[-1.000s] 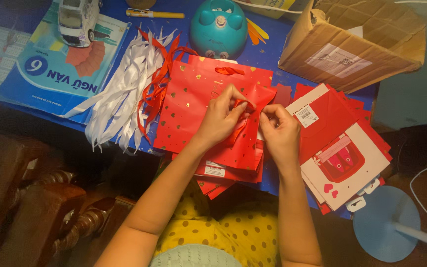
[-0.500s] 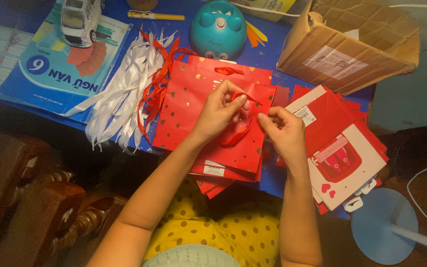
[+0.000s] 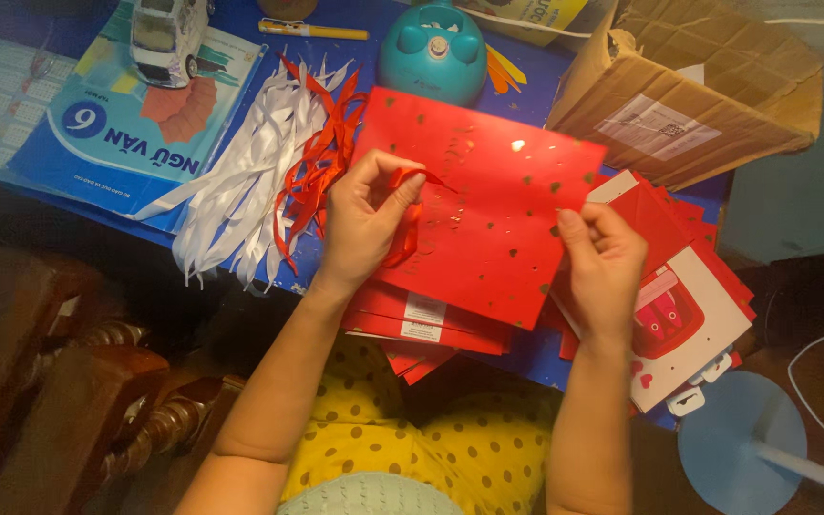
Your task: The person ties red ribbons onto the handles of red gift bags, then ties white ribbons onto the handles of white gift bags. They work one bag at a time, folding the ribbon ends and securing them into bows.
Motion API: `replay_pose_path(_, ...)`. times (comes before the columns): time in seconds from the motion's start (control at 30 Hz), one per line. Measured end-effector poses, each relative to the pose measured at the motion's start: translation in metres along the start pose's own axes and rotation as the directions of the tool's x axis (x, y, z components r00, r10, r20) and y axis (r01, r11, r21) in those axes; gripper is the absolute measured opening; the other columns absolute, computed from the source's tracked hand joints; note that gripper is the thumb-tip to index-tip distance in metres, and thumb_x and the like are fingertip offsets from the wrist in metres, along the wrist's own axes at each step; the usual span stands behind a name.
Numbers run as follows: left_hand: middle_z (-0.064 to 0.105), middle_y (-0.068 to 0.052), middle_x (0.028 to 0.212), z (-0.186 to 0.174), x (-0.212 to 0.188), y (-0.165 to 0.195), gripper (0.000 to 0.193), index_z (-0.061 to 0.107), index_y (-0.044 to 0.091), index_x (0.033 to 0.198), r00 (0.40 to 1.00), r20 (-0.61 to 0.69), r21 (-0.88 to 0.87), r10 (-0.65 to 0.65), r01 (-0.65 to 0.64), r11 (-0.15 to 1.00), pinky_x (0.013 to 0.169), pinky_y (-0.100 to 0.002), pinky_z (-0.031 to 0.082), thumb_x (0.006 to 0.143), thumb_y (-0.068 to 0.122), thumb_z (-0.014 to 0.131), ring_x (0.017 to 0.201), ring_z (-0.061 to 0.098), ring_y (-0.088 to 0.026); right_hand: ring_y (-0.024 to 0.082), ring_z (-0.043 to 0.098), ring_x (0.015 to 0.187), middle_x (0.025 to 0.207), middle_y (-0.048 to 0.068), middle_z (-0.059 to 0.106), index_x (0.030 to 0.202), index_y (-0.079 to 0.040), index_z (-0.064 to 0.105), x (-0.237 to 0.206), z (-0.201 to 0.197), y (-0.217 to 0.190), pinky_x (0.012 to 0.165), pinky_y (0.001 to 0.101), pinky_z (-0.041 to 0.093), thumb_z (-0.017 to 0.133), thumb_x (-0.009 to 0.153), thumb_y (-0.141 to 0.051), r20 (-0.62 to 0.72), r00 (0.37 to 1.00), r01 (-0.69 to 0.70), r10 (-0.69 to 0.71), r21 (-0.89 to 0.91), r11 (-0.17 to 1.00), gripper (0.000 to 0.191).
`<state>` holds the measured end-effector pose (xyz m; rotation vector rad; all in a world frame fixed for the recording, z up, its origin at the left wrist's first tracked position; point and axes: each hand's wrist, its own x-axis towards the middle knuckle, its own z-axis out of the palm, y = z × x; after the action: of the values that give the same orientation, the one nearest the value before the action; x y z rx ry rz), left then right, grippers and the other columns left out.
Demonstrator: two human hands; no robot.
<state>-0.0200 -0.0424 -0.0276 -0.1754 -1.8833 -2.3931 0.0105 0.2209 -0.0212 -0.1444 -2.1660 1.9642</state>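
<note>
Since the earlier frame the hands have parted — the left hand pinches a red ribbon at frame centre, the right hand grips the red gift bag edge, above the blue tabletop.

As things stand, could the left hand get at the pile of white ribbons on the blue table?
Probably yes. The white ribbons lie just left of the left hand, with only loose red ribbons between them and nothing stacked on top. The hand is pinching a red ribbon loop, so it would have to let go first.
</note>
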Motion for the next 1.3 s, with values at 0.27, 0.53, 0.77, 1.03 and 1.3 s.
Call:
replay_pose_path(0.27,0.069,0.001,0.092,0.052,-0.008,0.011,0.005,0.068,0.004,0.105,0.978,0.172,0.056,0.121,-0.133,0.99,0.078,-0.023,0.054,0.103,0.007,0.069,0.085,0.065,-0.004,0.004,0.053,0.074,0.089,-0.002,0.067,0.101,-0.003,0.069,0.002,-0.063,-0.03,0.067,0.0203,0.037,0.073,0.106,-0.012,-0.104,0.984,0.157,-0.147,0.098,0.983,0.01)
replay_pose_path(0.53,0.076,-0.009,0.116,0.144,-0.028,0.023,0.013,0.069,0.001,0.108,0.919,0.349,0.105,0.183,-0.232,0.967,0.094,-0.031,0.058,0.095,0.001,0.067,0.109,0.073,-0.017,0.003,0.052,0.074,0.084,-0.004,0.064,0.096,-0.004,0.067,-0.018,-0.119,-0.059,0.066,0.0204,0.039,0.07,0.107,-0.016,-0.109,0.98,0.161,-0.164,-0.038,0.986,0.017)
replay_pose_path(0.77,0.069,-0.016,0.135,0.177,-0.052,0.009,0.012,0.068,0.001,0.105,0.872,0.452,0.151,0.19,-0.284,0.947,0.113,-0.041,0.047,0.093,0.0,0.068,0.144,0.053,-0.032,0.004,0.051,0.073,0.085,-0.004,0.064,0.092,-0.007,0.066,-0.068,-0.177,-0.027,0.067,0.0214,0.039,0.067,0.109,-0.019,-0.296,0.941,0.179,-0.163,0.027,0.984,0.021)
replay_pose_path(1.03,0.07,-0.016,0.135,0.203,-0.065,-0.015,0.013,0.067,0.001,0.106,0.833,0.542,0.154,0.111,-0.229,0.961,0.116,-0.043,0.043,0.094,0.004,0.07,0.145,0.054,-0.033,0.005,0.049,0.07,0.084,-0.003,0.064,0.097,-0.005,0.069,-0.112,-0.209,0.029,0.065,0.0217,0.04,0.064,0.108,-0.017,-0.388,0.921,0.036,0.016,0.127,0.991,0.017)
replay_pose_path(1.3,0.068,-0.015,0.137,0.203,-0.067,-0.023,0.015,0.066,0.002,0.104,0.834,0.534,0.16,0.136,-0.258,0.953,0.109,-0.039,0.048,0.091,0.005,0.073,0.129,0.064,-0.03,0.008,0.055,0.088,0.11,0.003,0.059,0.122,-0.002,0.067,-0.12,-0.174,0.011,0.077,0.0244,0.047,0.061,0.106,-0.005,-0.438,0.794,0.155,-0.421,-0.524,0.837,0.017)
